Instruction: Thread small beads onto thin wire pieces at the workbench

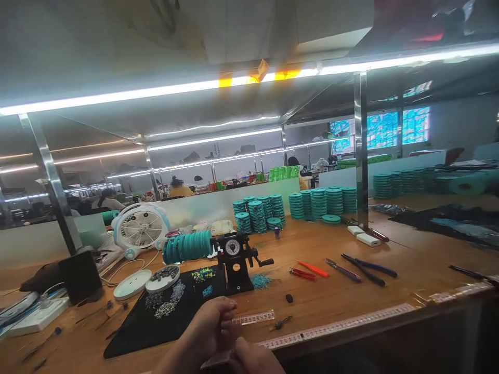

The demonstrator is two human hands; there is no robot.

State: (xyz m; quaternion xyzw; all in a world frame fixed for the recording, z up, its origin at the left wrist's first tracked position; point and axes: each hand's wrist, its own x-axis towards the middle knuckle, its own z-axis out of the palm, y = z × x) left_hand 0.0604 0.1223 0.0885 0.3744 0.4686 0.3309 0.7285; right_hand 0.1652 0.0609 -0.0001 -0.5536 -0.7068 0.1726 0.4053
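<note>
Near the front edge of the bench, my left hand (214, 324) is raised with thumb and fingers pressed together. Whatever it may pinch is too small to make out. Just below and to its right, my right hand (255, 357) is curled closed at the bottom of the view, its fingertips mostly hidden. A short piece of printed measuring tape (255, 317) lies beyond them. Behind my left hand stands a black hand-crank winder (234, 265) with a round dial, a crank at its right and a row of teal spools (187, 247) at its left.
A black mat (156, 330) carries beads (166, 306) and blue bits. Pliers (366, 269), a tweezer-like tool (343, 270) and an orange-handled tool (312, 268) lie right. Teal spool stacks (257, 215) stand behind, a white fan (140, 228) back left. A long measuring tape (343, 324) lines the front edge.
</note>
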